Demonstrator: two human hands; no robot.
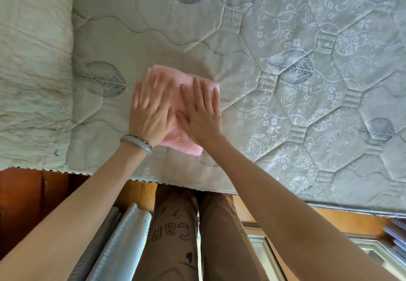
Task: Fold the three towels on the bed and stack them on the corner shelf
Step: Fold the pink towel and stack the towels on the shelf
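A pink towel (175, 76), folded into a small thick square, lies on the quilted mattress (285, 39) near its front edge. My left hand (149, 109) lies flat on the towel's left half, fingers spread, with a grey bangle on the wrist. Beside it, my right hand (200, 113) presses flat on the right half. Neither hand grips the cloth. No other towel and no shelf are in view.
A crumpled pale sheet (33, 72) covers the mattress at the left. The bed's wooden frame (33, 192) runs below the mattress edge. Ribbed grey rolls (118, 241) lean by my left leg. Books or folders (397, 232) sit at the lower right.
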